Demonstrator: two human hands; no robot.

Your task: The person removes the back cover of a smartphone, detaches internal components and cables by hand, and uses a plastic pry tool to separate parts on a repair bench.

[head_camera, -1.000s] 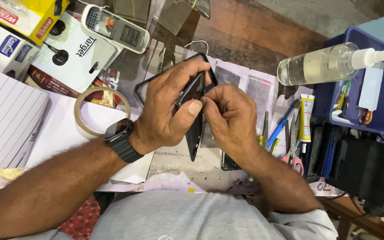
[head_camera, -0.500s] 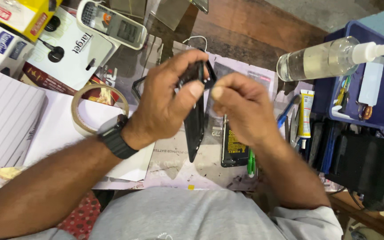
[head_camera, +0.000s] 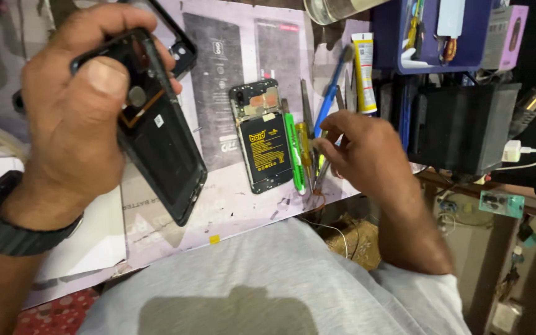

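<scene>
Black phone shell (head_camera: 159,139) clamped in left hand (head_camera: 72,115); right hand (head_camera: 367,152) fingers pinched at screwdrivers (head_camera: 299,152) (long axes pointing away), just left of it.

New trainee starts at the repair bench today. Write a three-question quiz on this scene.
1. True or false: the left hand holds the black phone back cover.
2. The right hand reaches the: A) hand tools B) glue tube C) clear bottle
3. What lies flat on the mat beside the tools?

Key: 1 true; 2 A; 3 the opened phone, battery showing.
</scene>
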